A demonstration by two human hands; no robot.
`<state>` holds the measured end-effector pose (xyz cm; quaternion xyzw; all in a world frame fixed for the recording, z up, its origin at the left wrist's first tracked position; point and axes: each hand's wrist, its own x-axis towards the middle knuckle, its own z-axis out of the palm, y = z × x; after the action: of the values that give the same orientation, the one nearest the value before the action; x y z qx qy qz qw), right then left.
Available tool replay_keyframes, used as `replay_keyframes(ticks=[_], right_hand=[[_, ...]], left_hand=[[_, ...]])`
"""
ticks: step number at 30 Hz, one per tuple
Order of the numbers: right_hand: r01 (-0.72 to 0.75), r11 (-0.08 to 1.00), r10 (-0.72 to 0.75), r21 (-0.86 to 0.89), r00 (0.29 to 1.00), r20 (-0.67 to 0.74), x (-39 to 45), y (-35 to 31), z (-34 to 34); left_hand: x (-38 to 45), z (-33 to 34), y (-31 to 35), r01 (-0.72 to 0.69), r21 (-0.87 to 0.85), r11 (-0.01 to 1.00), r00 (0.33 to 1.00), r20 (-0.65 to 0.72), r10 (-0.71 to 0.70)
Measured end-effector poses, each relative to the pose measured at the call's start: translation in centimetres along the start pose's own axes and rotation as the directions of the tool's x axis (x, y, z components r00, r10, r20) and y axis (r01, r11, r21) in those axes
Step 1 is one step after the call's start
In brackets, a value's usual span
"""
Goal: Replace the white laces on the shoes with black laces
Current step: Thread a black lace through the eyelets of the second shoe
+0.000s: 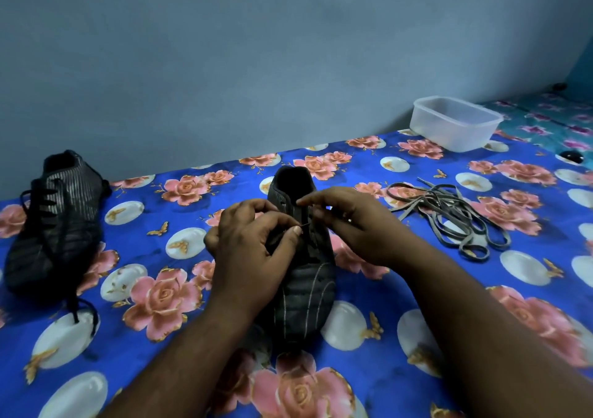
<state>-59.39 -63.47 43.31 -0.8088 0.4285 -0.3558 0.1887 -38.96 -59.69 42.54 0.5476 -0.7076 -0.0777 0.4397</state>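
Observation:
A dark striped shoe (pixel 305 289) lies in the middle of the floral cloth, toe toward me. My left hand (pixel 250 244) pinches the tip of a black lace (pixel 305 224) over the shoe's eyelets. My right hand (pixel 349 225) is over the shoe's right side, forefinger stretched toward an upper eyelet and the other fingers curled on the lace. Both hands hide most of the lacing. A second dark shoe (pixel 54 225) threaded with a black lace (pixel 77 308) lies at the left. Greyish-white laces (pixel 449 215) lie loose in a pile at the right.
A blue cloth with pink roses (pixel 167 292) covers the surface. A translucent plastic tub (pixel 455 124) stands at the back right near the grey wall. A small black round object (pixel 572 156) lies at the far right.

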Motion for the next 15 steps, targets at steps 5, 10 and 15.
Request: replay_keyframes(ticks=[5,10,15], right_hand=[[0.010,0.992,0.001,-0.128,0.996,0.087,0.00,-0.03,0.10],[0.012,0.991,0.003,-0.135,0.994,0.108,-0.13,-0.41,-0.33],[-0.011,0.997,0.017,-0.070,0.996,0.084,-0.28,-0.19,-0.73]], left_hand=[[0.04,-0.09,0.27,-0.048,0.114,0.992,0.998,0.044,0.043],[0.04,-0.10,0.44,-0.035,0.205,0.978,0.997,0.071,0.020],[-0.11,0.06,0.79,-0.029,0.301,0.953,0.999,0.043,0.017]])
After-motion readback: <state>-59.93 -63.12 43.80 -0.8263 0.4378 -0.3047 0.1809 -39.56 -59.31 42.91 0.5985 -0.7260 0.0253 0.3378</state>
